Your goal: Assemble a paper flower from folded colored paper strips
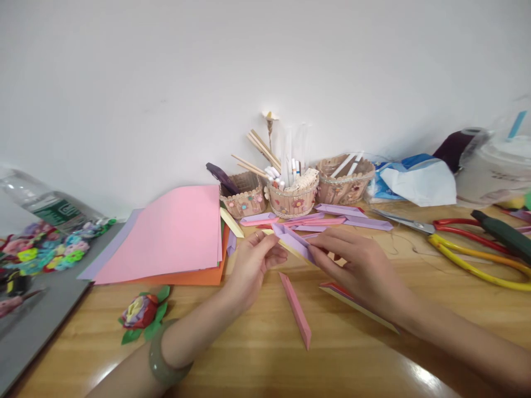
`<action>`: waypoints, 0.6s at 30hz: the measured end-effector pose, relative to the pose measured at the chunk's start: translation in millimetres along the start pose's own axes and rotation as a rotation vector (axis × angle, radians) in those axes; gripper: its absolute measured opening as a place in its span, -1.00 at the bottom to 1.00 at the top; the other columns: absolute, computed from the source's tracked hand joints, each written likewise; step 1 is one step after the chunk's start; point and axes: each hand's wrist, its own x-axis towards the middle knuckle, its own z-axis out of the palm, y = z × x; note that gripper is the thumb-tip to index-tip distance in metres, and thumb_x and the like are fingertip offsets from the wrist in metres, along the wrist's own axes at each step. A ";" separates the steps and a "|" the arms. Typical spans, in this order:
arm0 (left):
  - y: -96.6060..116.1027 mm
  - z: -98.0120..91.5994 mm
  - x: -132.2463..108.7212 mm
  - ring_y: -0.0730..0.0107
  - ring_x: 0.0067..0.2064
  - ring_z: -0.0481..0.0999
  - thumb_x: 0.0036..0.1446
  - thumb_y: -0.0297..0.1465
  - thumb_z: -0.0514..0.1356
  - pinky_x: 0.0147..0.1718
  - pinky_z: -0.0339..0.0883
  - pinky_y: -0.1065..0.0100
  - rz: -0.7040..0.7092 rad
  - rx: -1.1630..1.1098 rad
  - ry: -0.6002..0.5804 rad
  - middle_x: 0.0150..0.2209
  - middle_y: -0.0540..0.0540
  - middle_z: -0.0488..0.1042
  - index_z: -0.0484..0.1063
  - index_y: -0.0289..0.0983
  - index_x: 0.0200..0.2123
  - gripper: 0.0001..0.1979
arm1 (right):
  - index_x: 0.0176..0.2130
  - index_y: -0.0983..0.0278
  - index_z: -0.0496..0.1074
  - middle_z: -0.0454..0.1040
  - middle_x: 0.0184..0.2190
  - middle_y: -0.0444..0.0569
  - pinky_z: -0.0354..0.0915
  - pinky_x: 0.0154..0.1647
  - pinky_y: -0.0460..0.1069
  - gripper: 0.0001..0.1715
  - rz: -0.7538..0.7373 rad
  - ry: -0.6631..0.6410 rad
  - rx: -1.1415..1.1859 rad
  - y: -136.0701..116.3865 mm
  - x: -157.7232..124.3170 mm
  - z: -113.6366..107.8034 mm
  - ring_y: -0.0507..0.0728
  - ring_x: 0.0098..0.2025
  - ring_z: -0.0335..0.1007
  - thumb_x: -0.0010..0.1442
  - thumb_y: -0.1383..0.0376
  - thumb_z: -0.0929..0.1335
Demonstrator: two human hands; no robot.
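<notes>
Both hands meet over the wooden table (257,354) on a folded purple paper strip (292,239) that has a pale yellow strip along its underside. My left hand (251,262) pinches the strip's left end; a ring is on one finger and a green bangle on the wrist. My right hand (359,265) grips the strip's right end with closed fingers. Below the hands lies a folded pink strip (295,309). Another folded piece (357,307), red and cream, lies under my right forearm.
A stack of pink, purple and orange paper sheets (174,235) lies to the left. Three stick-built baskets (292,196) with pens and sticks stand at the wall, with more folded strips (352,216) before them. Scissors (468,249) lie right. A paper flower (143,315) sits near left.
</notes>
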 end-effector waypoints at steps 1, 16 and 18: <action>-0.4 -0.4 1.0 0.55 -0.54 0.42 -0.22 -0.40 0.34 -0.48 0.33 0.50 0.004 -0.006 0.015 -0.60 0.03 0.42 0.37 -0.35 -0.56 -0.80 | -0.34 0.27 0.46 0.51 -0.45 -0.03 0.21 -0.48 -0.07 -0.77 0.023 0.002 0.000 -1.0 -0.5 -0.6 0.07 -0.41 0.37 0.19 0.35 0.22; -3.4 1.3 -3.4 0.34 -0.36 0.52 -0.08 -0.18 0.28 -0.38 0.36 0.39 0.079 0.035 -0.086 -0.39 -0.12 0.54 0.46 -0.35 -0.37 -0.67 | -0.42 0.24 0.40 0.48 -0.50 -0.10 0.14 -0.53 -0.08 -0.82 0.202 -0.082 -0.012 7.1 -0.2 2.7 0.03 -0.52 0.31 0.17 0.28 0.26; -3.1 1.7 -3.3 0.35 -0.35 0.52 -0.03 -0.12 0.22 -0.37 0.36 0.39 0.078 0.002 -0.118 -0.34 -0.15 0.54 0.46 -0.34 -0.33 -0.62 | -0.45 0.24 0.39 0.47 -0.54 -0.10 0.14 -0.56 -0.09 -0.81 0.236 -0.092 0.019 6.2 0.9 2.1 0.03 -0.55 0.30 0.16 0.27 0.25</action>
